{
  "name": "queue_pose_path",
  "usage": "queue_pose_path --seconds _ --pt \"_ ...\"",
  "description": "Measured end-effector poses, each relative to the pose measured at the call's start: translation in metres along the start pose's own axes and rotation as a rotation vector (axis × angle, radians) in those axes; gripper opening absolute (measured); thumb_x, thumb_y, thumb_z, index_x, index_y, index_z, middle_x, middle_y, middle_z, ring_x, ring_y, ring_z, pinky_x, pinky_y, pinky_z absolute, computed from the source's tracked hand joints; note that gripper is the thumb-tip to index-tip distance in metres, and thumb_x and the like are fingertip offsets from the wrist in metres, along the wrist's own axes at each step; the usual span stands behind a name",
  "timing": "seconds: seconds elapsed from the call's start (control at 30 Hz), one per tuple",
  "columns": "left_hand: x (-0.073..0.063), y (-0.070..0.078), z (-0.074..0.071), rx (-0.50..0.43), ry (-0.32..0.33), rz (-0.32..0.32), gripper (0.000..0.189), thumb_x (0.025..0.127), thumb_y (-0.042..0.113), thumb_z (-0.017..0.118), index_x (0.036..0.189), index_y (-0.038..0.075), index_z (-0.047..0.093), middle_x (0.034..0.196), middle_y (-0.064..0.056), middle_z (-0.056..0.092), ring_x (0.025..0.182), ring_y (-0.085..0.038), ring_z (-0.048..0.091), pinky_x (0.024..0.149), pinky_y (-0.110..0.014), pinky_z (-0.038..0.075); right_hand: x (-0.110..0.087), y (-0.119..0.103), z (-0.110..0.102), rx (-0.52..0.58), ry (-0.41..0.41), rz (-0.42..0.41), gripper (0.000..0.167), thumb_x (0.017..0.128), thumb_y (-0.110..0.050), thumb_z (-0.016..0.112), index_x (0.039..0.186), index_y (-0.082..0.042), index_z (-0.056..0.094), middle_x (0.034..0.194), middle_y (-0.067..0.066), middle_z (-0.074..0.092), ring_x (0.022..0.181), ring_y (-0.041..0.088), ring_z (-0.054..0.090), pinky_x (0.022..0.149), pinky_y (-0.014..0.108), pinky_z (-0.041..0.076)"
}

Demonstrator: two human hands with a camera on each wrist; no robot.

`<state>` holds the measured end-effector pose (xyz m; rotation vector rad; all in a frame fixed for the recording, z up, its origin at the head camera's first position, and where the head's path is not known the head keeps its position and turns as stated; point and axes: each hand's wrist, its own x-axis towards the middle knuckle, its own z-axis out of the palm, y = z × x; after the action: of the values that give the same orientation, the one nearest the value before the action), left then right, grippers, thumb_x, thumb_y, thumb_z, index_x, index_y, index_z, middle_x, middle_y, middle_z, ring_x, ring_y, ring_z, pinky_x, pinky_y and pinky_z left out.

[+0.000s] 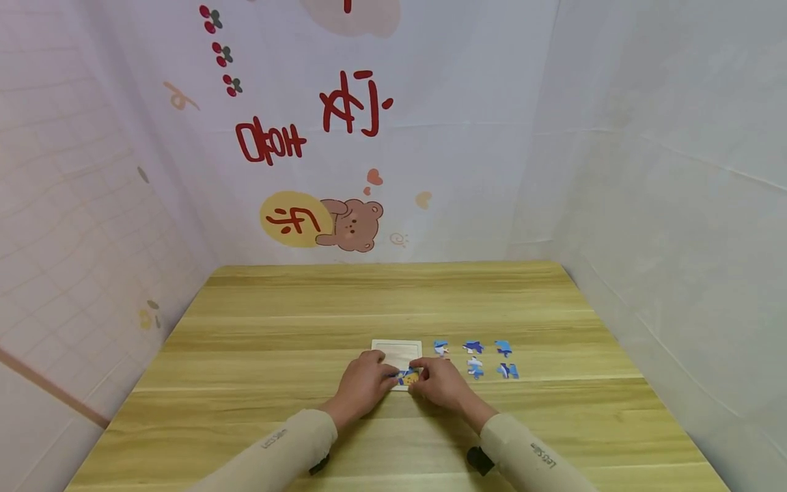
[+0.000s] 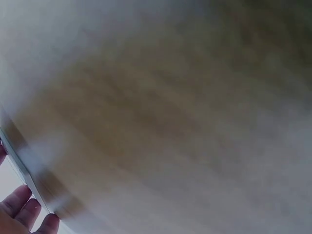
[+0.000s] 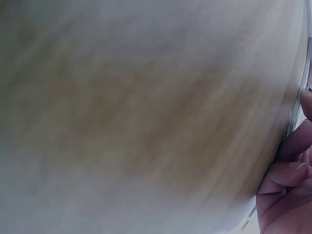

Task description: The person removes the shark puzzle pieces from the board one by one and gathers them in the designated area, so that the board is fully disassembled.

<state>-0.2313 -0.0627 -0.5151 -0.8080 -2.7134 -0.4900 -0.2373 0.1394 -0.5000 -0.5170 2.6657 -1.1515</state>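
Observation:
A small white puzzle tray (image 1: pixel 398 349) lies on the table in front of me, with blue and yellow jigsaw pieces (image 1: pixel 407 376) along its near side. My left hand (image 1: pixel 364 383) rests over the tray's left side, its index finger and thumb beside the leftmost piece; whether they pinch it I cannot tell. Fingertips (image 2: pixel 30 209) of that hand lie at the tray's edge in the left wrist view. From the right, my right hand (image 1: pixel 440 384) pinches the yellow-patterned piece between finger and thumb. Its bent fingers (image 3: pixel 285 178) show beside the tray's edge in the right wrist view.
Several loose blue and white jigsaw pieces (image 1: pixel 473 347) lie in two rows right of the tray; one behind my right hand is partly covered. The wooden table (image 1: pixel 277 307) meets a printed cloth wall (image 1: pixel 461 171) at the back, with pale cloth at both sides.

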Motion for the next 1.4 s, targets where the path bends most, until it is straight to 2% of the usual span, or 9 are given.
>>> queue_pose_path --seconds 0.33,0.5,0.6,0.77,0.97,1.13,1.3,1.4 --pt "-0.002 0.000 -0.003 0.002 -0.024 -0.009 0.020 0.091 0.028 0.073 0.106 0.018 0.079 0.113 -0.013 0.064 0.101 -0.028 0.060 0.080 -0.045 0.051 0.003 -0.002 0.000 -0.003 0.027 -0.006 0.041 0.078 -0.007 0.081 0.116 0.001 0.066 0.069 -0.003 0.056 0.057 0.010 0.051 0.052 0.026 0.042" --pt "-0.002 0.002 -0.004 0.018 -0.029 -0.001 0.020 0.091 0.028 0.072 0.107 0.018 0.080 0.111 -0.012 0.064 0.097 -0.027 0.059 0.077 -0.044 0.051 0.003 -0.002 0.000 -0.075 0.060 -0.033 0.043 0.075 -0.009 0.084 0.115 -0.005 0.069 0.080 -0.002 0.056 0.070 0.013 0.050 0.064 0.030 0.044" --pt "-0.002 0.002 -0.003 0.023 -0.032 -0.006 0.020 0.092 0.028 0.071 0.107 0.019 0.079 0.111 -0.011 0.063 0.097 -0.027 0.059 0.077 -0.044 0.051 0.003 -0.002 -0.001 -0.079 0.063 -0.045 0.044 0.075 -0.010 0.084 0.117 -0.006 0.069 0.087 0.000 0.060 0.076 0.013 0.054 0.069 0.032 0.046" --pt "-0.002 0.003 -0.003 0.019 -0.038 -0.011 0.020 0.092 0.028 0.071 0.108 0.018 0.079 0.113 -0.012 0.063 0.099 -0.027 0.059 0.079 -0.044 0.051 0.001 -0.001 -0.003 -0.034 0.077 -0.029 0.043 0.078 -0.007 0.080 0.119 -0.005 0.069 0.088 0.001 0.064 0.073 0.011 0.058 0.064 0.030 0.048" --pt "0.000 0.003 -0.005 0.015 -0.052 -0.024 0.021 0.093 0.028 0.071 0.108 0.017 0.079 0.115 -0.014 0.063 0.101 -0.030 0.059 0.080 -0.046 0.052 -0.006 -0.001 -0.011 -0.041 0.129 -0.027 0.037 0.080 -0.008 0.078 0.116 -0.007 0.072 0.086 -0.001 0.067 0.073 0.010 0.057 0.062 0.028 0.046" --pt "0.000 0.004 -0.007 -0.004 -0.054 -0.034 0.020 0.092 0.027 0.072 0.107 0.016 0.079 0.113 -0.014 0.063 0.099 -0.029 0.059 0.078 -0.046 0.051 -0.017 0.008 -0.021 0.061 0.112 -0.028 0.031 0.080 -0.007 0.079 0.110 -0.007 0.071 0.086 0.000 0.064 0.073 0.012 0.056 0.059 0.026 0.046" --pt "0.001 0.004 -0.008 -0.021 -0.055 -0.037 0.019 0.091 0.025 0.073 0.106 0.015 0.080 0.110 -0.013 0.063 0.095 -0.028 0.059 0.075 -0.044 0.051 -0.033 0.025 -0.036 0.224 0.083 0.044 0.032 0.080 -0.005 0.080 0.109 -0.002 0.067 0.087 0.003 0.060 0.071 0.013 0.054 0.057 0.024 0.046" --pt "0.002 0.005 -0.008 -0.025 -0.059 -0.037 0.019 0.091 0.025 0.073 0.106 0.015 0.079 0.110 -0.013 0.063 0.095 -0.028 0.059 0.075 -0.045 0.051 -0.043 0.038 -0.048 0.267 0.058 0.070 0.034 0.079 -0.004 0.081 0.109 0.001 0.065 0.088 0.004 0.059 0.072 0.014 0.054 0.058 0.023 0.046"
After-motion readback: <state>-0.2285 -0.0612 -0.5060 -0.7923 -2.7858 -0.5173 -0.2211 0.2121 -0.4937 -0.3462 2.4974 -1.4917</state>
